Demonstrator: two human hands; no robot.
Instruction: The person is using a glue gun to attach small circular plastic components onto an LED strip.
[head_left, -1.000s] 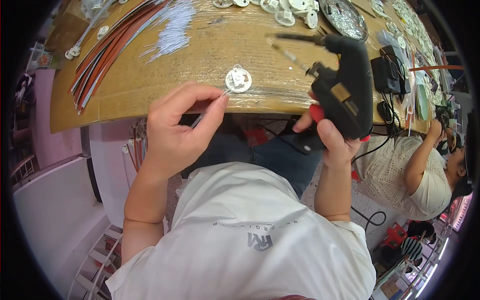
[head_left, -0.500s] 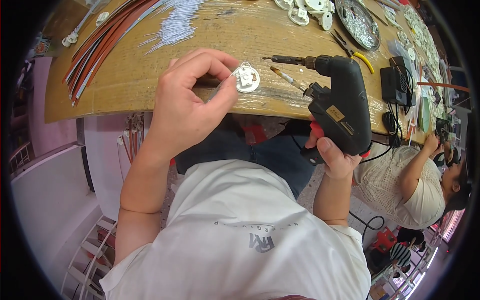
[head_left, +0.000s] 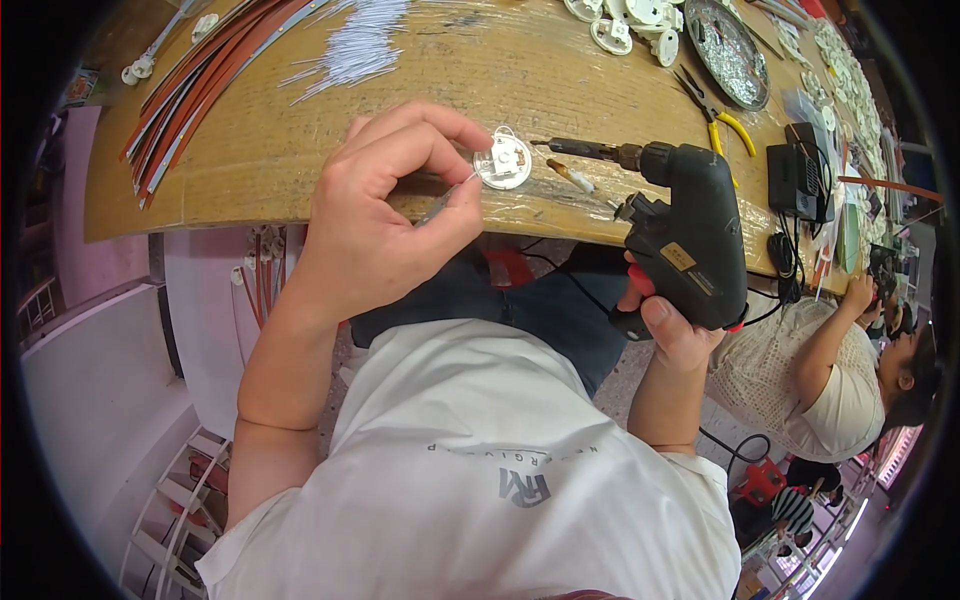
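Observation:
My left hand [head_left: 385, 205] is closed in a pinch at the left edge of a small round white plastic part [head_left: 504, 162]. A thin pale wire loops at its top, and raised details show on its face. My right hand [head_left: 675, 325] grips a black soldering gun [head_left: 690, 225] by its handle, with fingers by the red trigger. Its slim dark metal nozzle points left at the round part, its tip just short of the rim. Below the nozzle sits a white piece with a brown tip [head_left: 572, 177]; how it joins the gun is unclear.
Red, black and white strips [head_left: 205, 85] and thin white wires [head_left: 355, 45] lie at the far left. Back right are more white parts [head_left: 635, 25], a dark round tray [head_left: 692, 40], yellow-handled pliers [head_left: 715, 115] and a black box with cables [head_left: 795, 180]. A co-worker [head_left: 800, 370] sits right.
The round part has shifted slightly right in my left hand. The soldering gun has moved slightly down and right, its nozzle tip now nearer the part's edge.

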